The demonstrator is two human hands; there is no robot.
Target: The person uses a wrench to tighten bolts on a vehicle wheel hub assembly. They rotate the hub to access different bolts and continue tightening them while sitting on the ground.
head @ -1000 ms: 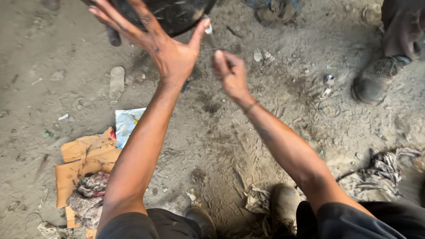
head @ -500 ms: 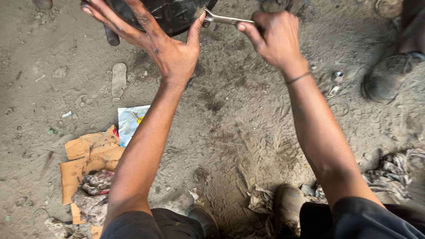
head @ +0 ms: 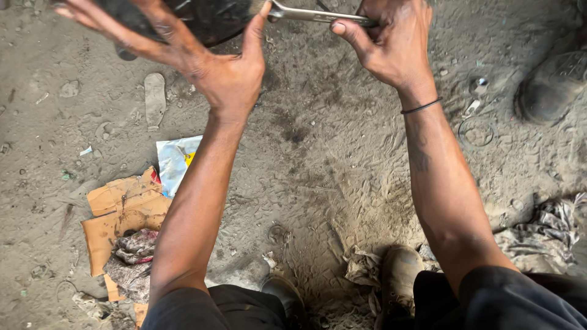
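Observation:
My left hand (head: pixel 211 64) is spread wide, fingers apart, pressed against a dark black part (head: pixel 189 17) at the top edge of the view. My right hand (head: pixel 388 43) grips the handle of a silver wrench (head: pixel 312 14) that lies nearly level, its head reaching toward the black part beside my left thumb. A thin black band circles my right wrist. Where the wrench head meets the part is cut off by the frame's top.
Dusty dirt ground (head: pixel 318 177) lies below. Torn cardboard (head: pixel 119 211) and a rag (head: pixel 131 260) sit at left, with a coloured wrapper (head: pixel 174 160). My shoes (head: pixel 397 275) are at the bottom. Another person's shoe (head: pixel 553 85) is at right, crumpled cloth (head: pixel 544 235) lower right.
My right hand rose from mid-view to the top, now gripping the wrench with its head at the black part. The left hand stays spread on the part.

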